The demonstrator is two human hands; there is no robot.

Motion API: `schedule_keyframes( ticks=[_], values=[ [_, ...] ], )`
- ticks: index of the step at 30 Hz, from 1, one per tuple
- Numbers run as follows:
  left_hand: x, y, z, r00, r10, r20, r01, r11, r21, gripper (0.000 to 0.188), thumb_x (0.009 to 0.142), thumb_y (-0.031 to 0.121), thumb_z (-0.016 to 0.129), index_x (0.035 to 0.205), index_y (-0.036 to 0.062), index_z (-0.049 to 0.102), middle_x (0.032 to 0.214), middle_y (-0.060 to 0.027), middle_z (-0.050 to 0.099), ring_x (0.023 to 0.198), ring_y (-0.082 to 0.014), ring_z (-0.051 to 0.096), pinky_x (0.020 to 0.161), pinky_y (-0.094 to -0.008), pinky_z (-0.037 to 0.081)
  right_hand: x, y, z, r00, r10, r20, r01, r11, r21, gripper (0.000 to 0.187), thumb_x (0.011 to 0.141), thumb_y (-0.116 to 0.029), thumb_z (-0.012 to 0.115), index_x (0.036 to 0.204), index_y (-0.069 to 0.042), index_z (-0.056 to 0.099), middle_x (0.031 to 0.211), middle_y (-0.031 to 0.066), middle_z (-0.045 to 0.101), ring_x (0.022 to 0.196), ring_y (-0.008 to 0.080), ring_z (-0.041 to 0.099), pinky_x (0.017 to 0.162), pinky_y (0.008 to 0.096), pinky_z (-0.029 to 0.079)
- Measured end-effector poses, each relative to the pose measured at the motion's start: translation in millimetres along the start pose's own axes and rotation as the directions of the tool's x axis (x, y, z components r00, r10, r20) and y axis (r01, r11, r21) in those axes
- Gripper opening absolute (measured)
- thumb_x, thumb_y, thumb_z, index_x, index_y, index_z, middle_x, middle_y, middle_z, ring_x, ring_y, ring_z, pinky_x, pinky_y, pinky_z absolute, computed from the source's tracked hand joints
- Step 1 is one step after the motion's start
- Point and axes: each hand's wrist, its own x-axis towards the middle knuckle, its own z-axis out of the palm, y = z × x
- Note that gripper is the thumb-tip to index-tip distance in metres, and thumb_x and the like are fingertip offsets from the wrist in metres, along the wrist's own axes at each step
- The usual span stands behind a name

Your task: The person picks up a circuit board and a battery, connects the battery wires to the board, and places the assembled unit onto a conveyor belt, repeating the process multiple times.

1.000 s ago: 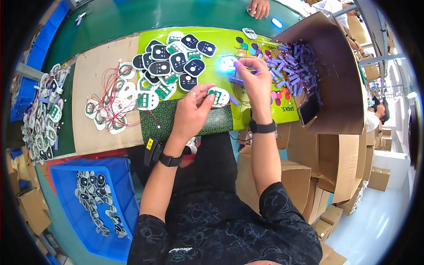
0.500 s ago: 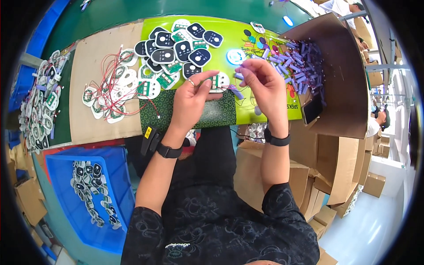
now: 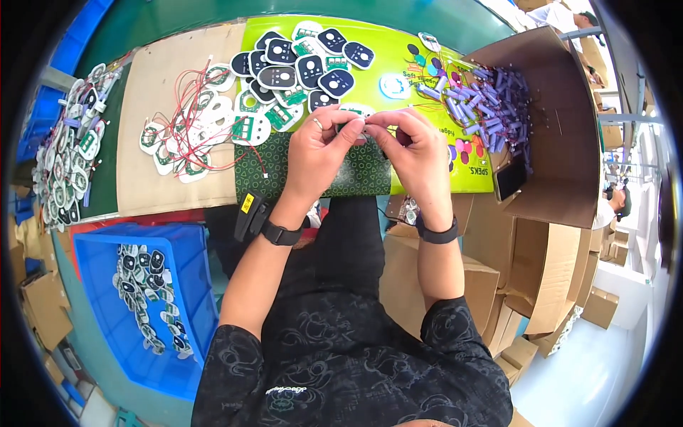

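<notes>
Over the bench, both hands meet fingertip to fingertip. My left hand (image 3: 317,151) is closed on the edge of a white oval circuit board (image 3: 358,109), whose rim shows above the fingers. Pressed against the left fingertips, my right hand (image 3: 416,153) is in a pinch; whatever it grips is hidden. Just beyond lies a pile of oval panels (image 3: 282,77), some with dark faces up, others showing green circuit boards. To the right of the pile, a white disc (image 3: 395,86) glows blue-white.
Red-wired white boards (image 3: 211,114) lie on cardboard at the left. Purple cylindrical cells (image 3: 491,107) are heaped before an open cardboard box (image 3: 558,135), with a phone (image 3: 510,179) by its near corner. Lower left, a blue bin (image 3: 99,285) holds more panels.
My right hand has come in from beside the glowing disc to meet the left hand at the board. The view has shifted slightly, and the purple cell beside the board is now out of sight.
</notes>
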Motion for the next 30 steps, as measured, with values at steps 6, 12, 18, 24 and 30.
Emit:
schedule_keyframes(
  ticks=[6,12,18,24,30],
  values=[
    [-1,2,-2,0.997,-0.075,0.012,0.075,0.997,-0.036,0.013,0.096,0.008,0.068,0.101,-0.0037,0.068,0.099,-0.0065,0.067,0.083,-0.0093,0.068,0.074,-0.0264,0.062,0,2,3,0.999,0.04,0.001,-0.04,0.998,0.055,0.012,0.083,-0.006,0.075,0.095,-0.005,0.073,0.089,0.0067,0.068,0.074,0.0181,0.063,0.066,0.0299,0.05],
    [1,7,-4,0.988,-0.141,0.062,0.148,0.98,-0.134,0.018,0.1,0.006,0.059,0.114,-0.0044,0.064,0.107,-0.0098,0.067,0.095,-0.0152,0.068,0.083,-0.0319,0.062,2,18,6,0.986,0.032,-0.162,-0.026,0.999,0.042,0.01,0.085,-0.006,0.074,0.095,-0.003,0.072,0.106,0.0095,0.066,0.085,0.0188,0.064,0.074,0.0307,0.052],
    [2,16,-1,0.983,-0.183,0.012,0.183,0.976,-0.122,0.032,0.1,0.0,0.053,0.131,-0.0053,0.053,0.121,-0.015,0.063,0.108,-0.0209,0.067,0.092,-0.034,0.06,4,19,-2,0.974,0.094,-0.207,-0.076,0.993,0.096,0.01,0.087,-0.007,0.074,0.096,-0.004,0.071,0.124,0.0105,0.06,0.095,0.0177,0.063,0.079,0.0292,0.052],
    [3,15,-3,0.974,-0.226,0.026,0.227,0.973,-0.05,0.034,0.099,0.001,0.056,0.132,-0.0055,0.052,0.121,-0.0156,0.063,0.105,-0.0184,0.066,0.089,-0.0327,0.06,4,15,7,0.994,0.048,-0.103,-0.037,0.993,0.109,0.011,0.083,-0.008,0.077,0.092,-0.004,0.074,0.131,0.0121,0.057,0.102,0.0214,0.063,0.088,0.0356,0.051],
    [2,14,-1,0.981,-0.196,0.0,0.195,0.974,-0.111,0.033,0.099,0.002,0.057,0.132,-0.005,0.053,0.12,-0.0144,0.065,0.104,-0.0173,0.066,0.087,-0.032,0.06,5,7,19,0.995,0.006,-0.099,-0.007,1.0,-0.01,0.012,0.081,-0.008,0.077,0.092,-0.004,0.073,0.13,0.0122,0.058,0.095,0.0227,0.062,0.081,0.0363,0.053]
  ],
)
